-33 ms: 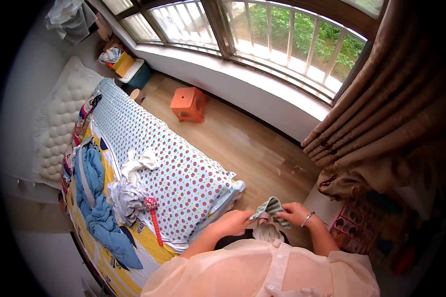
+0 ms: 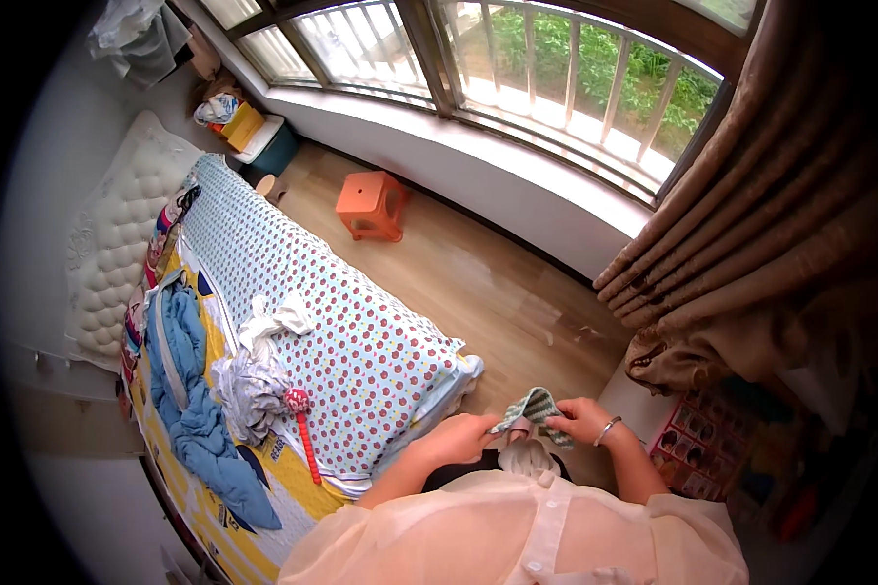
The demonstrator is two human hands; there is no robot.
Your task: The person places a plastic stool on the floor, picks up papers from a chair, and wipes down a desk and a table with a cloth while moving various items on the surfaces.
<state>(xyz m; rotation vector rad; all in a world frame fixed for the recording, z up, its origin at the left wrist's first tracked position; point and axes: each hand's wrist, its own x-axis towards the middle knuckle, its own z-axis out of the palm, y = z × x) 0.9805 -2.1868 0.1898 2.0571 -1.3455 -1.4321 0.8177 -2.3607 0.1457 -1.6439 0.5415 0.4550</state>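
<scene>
A small green-and-white patterned cloth is stretched between my two hands, in front of my body at the lower middle. My left hand pinches its left end, fingers closed. My right hand, with a silvery bangle at the wrist, grips the right side, and part of the cloth hangs down beside those fingers. Its full shape cannot be made out. Just under the cloth, a pale foot or shoe shows below me, partly hidden.
To my left stands a bed with a dotted light-blue sheet, a blue garment, crumpled white and grey clothes and a red stick-like massager. An orange stool stands by the window wall. Brown curtains hang at right.
</scene>
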